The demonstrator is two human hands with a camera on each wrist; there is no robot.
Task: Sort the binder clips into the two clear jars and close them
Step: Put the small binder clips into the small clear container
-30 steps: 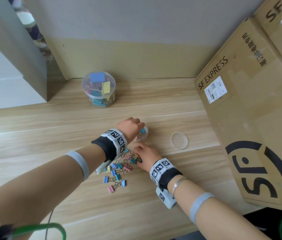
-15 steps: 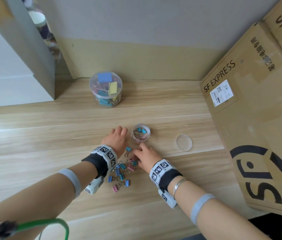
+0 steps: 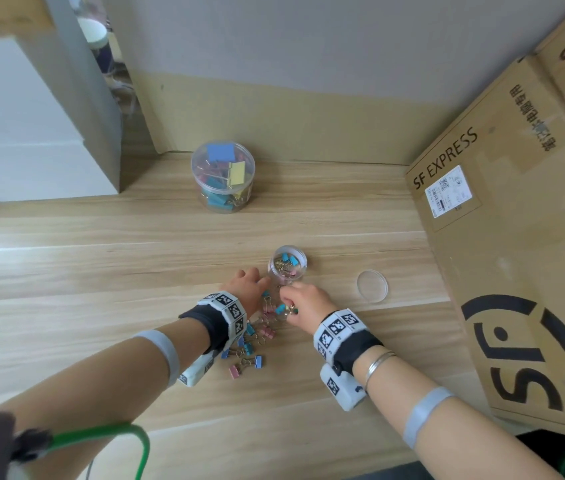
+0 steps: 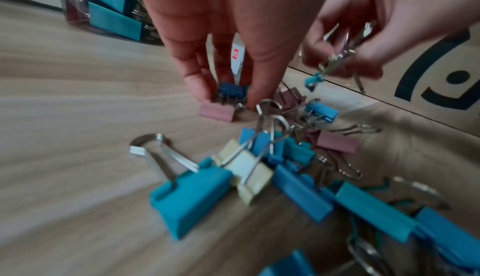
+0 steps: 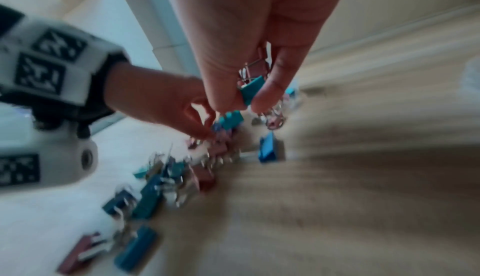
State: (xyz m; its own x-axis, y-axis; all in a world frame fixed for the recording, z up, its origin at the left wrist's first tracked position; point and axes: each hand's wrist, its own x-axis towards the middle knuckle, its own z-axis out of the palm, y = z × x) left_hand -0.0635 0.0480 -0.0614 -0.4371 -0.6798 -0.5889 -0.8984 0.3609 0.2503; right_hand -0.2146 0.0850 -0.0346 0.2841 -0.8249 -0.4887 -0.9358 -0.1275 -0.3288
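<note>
A small clear jar [image 3: 287,265] stands open on the wooden table [image 3: 101,271] with a few small clips inside. Its round lid [image 3: 372,285] lies to the right. Several small blue, pink and cream binder clips [image 3: 250,339] lie in a pile just in front of the jar. My left hand [image 3: 248,284] reaches down into the pile and pinches a dark blue clip [image 4: 231,91] that rests on the table. My right hand [image 3: 289,304] hovers just above the pile and pinches a teal clip [image 5: 249,92], with other clips dangling by their wire handles.
A bigger clear jar [image 3: 223,176], lidded and holding large clips, stands at the back by the wall. A large SF Express cardboard box [image 3: 516,237] walls off the right side. A white cabinet [image 3: 31,133] stands at the back left.
My left hand has come back from the small jar down onto the pile. My right hand has risen off the pile with clips in its fingers.
</note>
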